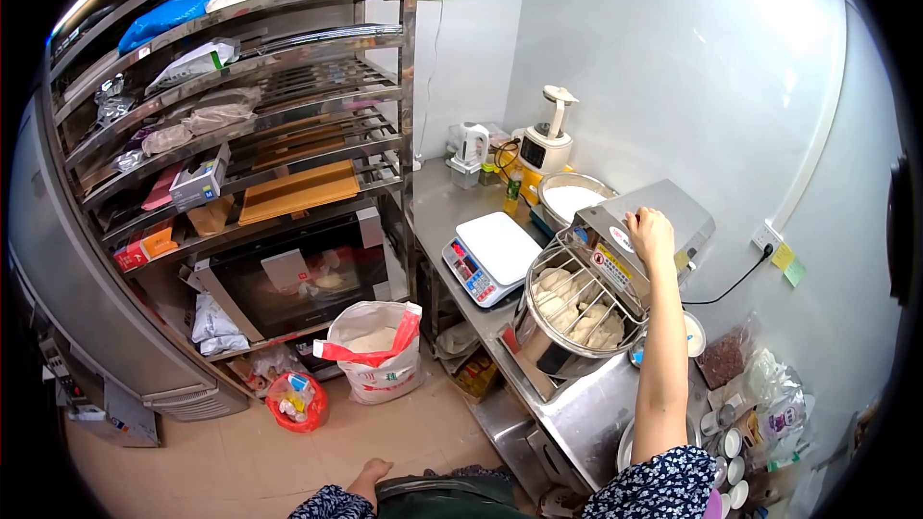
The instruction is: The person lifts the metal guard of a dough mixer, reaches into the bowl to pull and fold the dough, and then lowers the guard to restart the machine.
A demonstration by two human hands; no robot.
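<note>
My right hand is closed at the top of the dough mixer's grey metal housing; what its fingers grip there is hidden. Below it, the mixer's steel bowl contains pale lumps of dough under a wire guard. My left hand hangs low by the dark green apron, its fingers loosely extended with nothing visible in them. Left of the bowl stands a white digital scale. A metal bowl of white powder sits behind the mixer.
A steel rack at left holds bags, trays and an oven. On the floor are an open flour sack and a red bag. A blender stands on the counter's back corner. Small cups and packets line the right wall.
</note>
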